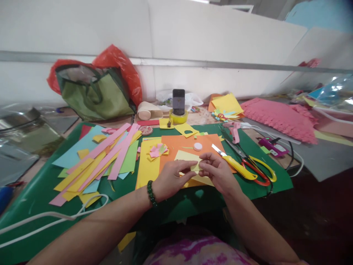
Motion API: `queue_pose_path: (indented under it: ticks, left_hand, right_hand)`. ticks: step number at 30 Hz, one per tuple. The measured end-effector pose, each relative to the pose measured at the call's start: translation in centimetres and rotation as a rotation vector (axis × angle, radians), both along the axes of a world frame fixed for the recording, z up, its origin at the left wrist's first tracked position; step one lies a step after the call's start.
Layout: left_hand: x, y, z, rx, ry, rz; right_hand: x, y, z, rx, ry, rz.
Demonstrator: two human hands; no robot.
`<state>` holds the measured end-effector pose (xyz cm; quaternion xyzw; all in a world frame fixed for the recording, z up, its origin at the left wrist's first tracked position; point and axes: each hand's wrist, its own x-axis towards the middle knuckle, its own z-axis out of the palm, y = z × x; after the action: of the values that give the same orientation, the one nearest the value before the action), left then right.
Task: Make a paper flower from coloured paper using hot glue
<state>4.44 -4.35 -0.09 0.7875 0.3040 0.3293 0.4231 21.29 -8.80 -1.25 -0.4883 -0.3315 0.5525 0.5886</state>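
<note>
Between my two hands is a small pale yellow piece of paper (195, 167). My left hand (172, 176), with a green bead bracelet (151, 193) at the wrist, pinches its left side. The fingertips of my right hand (219, 172) close on its right side. Beneath them lie a larger pale yellow sheet (183, 156) and an orange sheet (173, 143). A pink and yellow paper flower (158, 150) rests to the left on yellow sheets (146, 169). Just beyond my fingers sits a small round white-pink disc (198, 147).
Right of my hands are a yellow utility knife (238, 167), scissors (257, 165) and a pink glue gun (234, 131). Paper strips (96, 162) pile up at left on the green mat (215, 209). A phone (178, 101) stands behind, near a green bag (96, 95). White cables (55, 217) cross the left front.
</note>
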Motion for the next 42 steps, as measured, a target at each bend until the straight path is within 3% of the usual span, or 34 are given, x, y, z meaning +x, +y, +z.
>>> queue_pose_path:
  ticks: [3,10,17,21,28,33,35,39,42]
  left_hand:
    - [0.0,0.0,0.0,-0.014,0.008,0.006]
    - [0.1,-0.1,0.0,-0.227,-0.035,-0.018]
    - [0.2,0.3,0.2,-0.605,-0.143,-0.110]
    - [0.3,0.7,0.2,-0.688,-0.119,-0.158]
    - [-0.2,1.1,0.3,-1.013,-0.065,-0.278]
    - [-0.3,1.1,0.2,-1.045,0.017,-0.440]
    - [-0.2,1.1,0.2,-1.091,-0.050,-0.413]
    - [0.1,0.9,0.8,-1.199,-0.284,-0.150]
    - [0.4,0.6,1.4,-1.235,-0.381,-0.017]
  right_hand:
    - [0.0,-0.1,0.0,0.007,-0.011,0.001]
    - [0.2,-0.2,-0.4,0.100,-0.112,-0.029]
    - [0.0,-0.5,-0.1,0.164,-0.279,-0.094]
    - [-0.4,-0.5,0.1,0.142,-0.307,-0.012]
    - [-0.1,-0.2,0.5,0.110,-0.362,0.048]
    - [-0.1,0.0,1.0,0.070,-0.470,0.274]
    - [-0.2,0.1,1.1,0.145,-0.552,0.256]
    - [-0.5,-0.2,1.1,0.343,-0.779,0.013]
    - [-1.0,-0.5,0.8,0.480,-0.913,-0.026]
